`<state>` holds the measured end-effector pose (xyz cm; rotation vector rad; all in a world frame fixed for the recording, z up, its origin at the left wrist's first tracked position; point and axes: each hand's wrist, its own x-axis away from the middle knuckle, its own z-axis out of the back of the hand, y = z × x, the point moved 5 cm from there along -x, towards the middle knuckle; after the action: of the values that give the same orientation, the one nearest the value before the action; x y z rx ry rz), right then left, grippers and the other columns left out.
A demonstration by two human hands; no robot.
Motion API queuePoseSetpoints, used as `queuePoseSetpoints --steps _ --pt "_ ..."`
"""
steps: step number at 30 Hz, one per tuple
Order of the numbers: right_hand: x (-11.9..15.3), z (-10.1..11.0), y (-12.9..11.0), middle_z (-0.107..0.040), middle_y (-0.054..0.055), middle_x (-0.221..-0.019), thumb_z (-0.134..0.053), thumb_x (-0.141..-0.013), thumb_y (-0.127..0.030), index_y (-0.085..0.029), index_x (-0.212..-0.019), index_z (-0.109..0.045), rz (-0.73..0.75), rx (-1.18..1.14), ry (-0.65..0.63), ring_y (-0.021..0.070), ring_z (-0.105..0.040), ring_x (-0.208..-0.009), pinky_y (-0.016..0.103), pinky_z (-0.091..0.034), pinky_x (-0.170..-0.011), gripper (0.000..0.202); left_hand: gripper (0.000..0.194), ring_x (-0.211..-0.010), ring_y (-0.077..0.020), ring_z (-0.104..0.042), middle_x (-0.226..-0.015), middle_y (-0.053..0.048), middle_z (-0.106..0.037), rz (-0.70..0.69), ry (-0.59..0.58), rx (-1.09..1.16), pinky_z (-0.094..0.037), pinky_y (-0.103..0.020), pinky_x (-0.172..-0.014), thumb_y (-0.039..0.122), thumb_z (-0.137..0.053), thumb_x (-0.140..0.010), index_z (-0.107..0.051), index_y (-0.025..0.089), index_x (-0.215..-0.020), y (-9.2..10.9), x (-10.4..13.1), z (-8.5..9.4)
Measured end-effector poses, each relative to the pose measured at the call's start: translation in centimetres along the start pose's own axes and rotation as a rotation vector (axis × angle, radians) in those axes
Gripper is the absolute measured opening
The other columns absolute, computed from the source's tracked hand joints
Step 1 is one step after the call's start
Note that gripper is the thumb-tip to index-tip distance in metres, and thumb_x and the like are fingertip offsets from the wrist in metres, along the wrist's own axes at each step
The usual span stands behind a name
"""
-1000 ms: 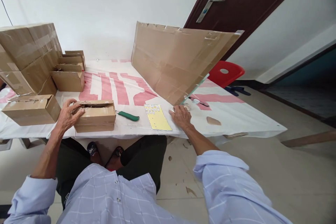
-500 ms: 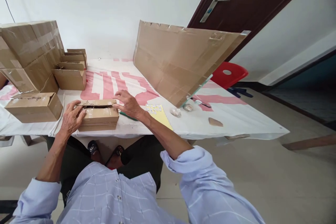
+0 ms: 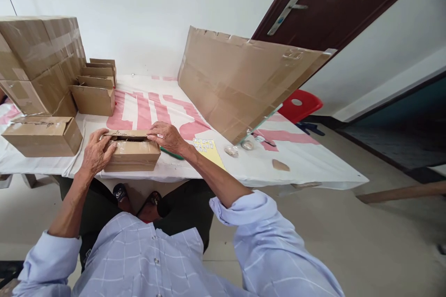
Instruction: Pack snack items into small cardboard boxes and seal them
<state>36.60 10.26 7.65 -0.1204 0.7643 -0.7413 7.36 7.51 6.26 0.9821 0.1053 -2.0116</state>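
A small cardboard box (image 3: 134, 155) sits at the table's front edge, a dark gap showing between its raised top flap and its near side. My left hand (image 3: 96, 152) grips the box's left end, thumb over the near top edge and fingers at the flap's corner. At the right end of the flap, my right hand (image 3: 169, 138) pinches the cardboard between thumb and fingers. What lies inside the box is hidden. Just right of it, a green object (image 3: 172, 153) is partly covered by my right hand and wrist.
A closed box (image 3: 43, 137) stands at left, before a stack of large taped cartons (image 3: 38, 65) and several open small boxes (image 3: 94, 98). A big cardboard sheet (image 3: 240, 83) leans at back. Right of my hand lie a yellow card (image 3: 213, 154) and clear wrapped rolls (image 3: 231, 151).
My right hand has drawn closer over the flap, its fingers now less spread and pinching the flap's right end. My left hand keeps its place on the box. The view has shifted slightly.
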Motion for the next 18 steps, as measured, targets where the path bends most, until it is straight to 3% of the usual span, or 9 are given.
queuePoseSetpoints --steps 8,14,18 --pt "-0.3 -0.1 0.7 -0.082 0.008 -0.096 -0.069 -0.106 -0.031 -0.024 -0.089 -0.088 -0.022 -0.133 0.045 0.0242 -0.075 -0.094 0.038 -0.058 -0.087 0.026 0.036 -0.139 -0.0356 -0.061 -0.148 -0.015 -0.071 -0.016 -0.076 -0.014 -0.05 -0.057 -0.127 0.04 -0.049 -0.112 -0.079 0.021 -0.117 0.3 -0.7 0.1" --pt "-0.8 -0.1 1.4 -0.079 0.005 -0.086 -0.073 -0.095 -0.034 -0.023 -0.076 -0.082 -0.144 -0.318 0.066 0.0215 -0.073 -0.083 0.033 -0.055 -0.077 0.023 0.036 -0.139 -0.035 -0.061 -0.147 -0.015 -0.071 -0.031 -0.095 -0.006 -0.048 -0.057 -0.128 0.037 -0.047 -0.112 -0.078 0.021 -0.12 0.5 -0.8 0.0" --pt "-1.4 -0.1 1.7 -0.074 0.002 -0.078 -0.071 -0.091 -0.034 -0.021 -0.067 -0.073 -0.228 -0.31 0.045 0.0176 -0.067 -0.074 0.03 -0.049 -0.071 0.026 0.034 -0.139 -0.0345 -0.061 -0.147 -0.015 -0.071 -0.042 -0.106 -0.005 -0.047 -0.057 -0.128 0.035 -0.048 -0.111 -0.078 0.022 -0.119 0.6 -0.8 0.1"
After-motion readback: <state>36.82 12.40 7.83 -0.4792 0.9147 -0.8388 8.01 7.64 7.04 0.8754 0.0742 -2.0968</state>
